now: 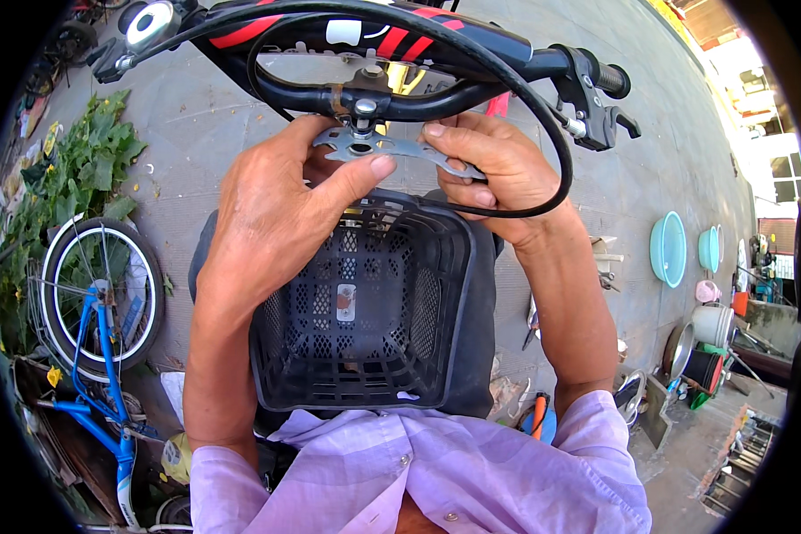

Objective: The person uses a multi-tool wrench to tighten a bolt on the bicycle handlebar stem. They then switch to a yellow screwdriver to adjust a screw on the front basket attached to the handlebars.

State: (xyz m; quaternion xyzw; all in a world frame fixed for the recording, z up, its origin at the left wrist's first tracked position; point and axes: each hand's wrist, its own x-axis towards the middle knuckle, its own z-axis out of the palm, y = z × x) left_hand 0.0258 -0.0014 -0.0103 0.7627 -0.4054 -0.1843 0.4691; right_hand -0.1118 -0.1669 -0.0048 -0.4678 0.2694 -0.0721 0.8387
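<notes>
At 12 o'clock, flat metal wrench [399,146] is pinched just below bolt head [364,107]: left end by thumb and part-hidden fingers of left hand [271,191], right end likewise by right hand [505,162]. Black basket [461,294] at 6 o'clock from wrench; metal plate [345,303] seen at its bottom.

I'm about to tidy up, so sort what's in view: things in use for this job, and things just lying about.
In use:
- flat metal wrench, held by the left hand and right hand
- bolt at the handlebar
- black basket, probably

Apparently lying about:
- blue bicycle
- larger turquoise basin
- white bucket
</notes>
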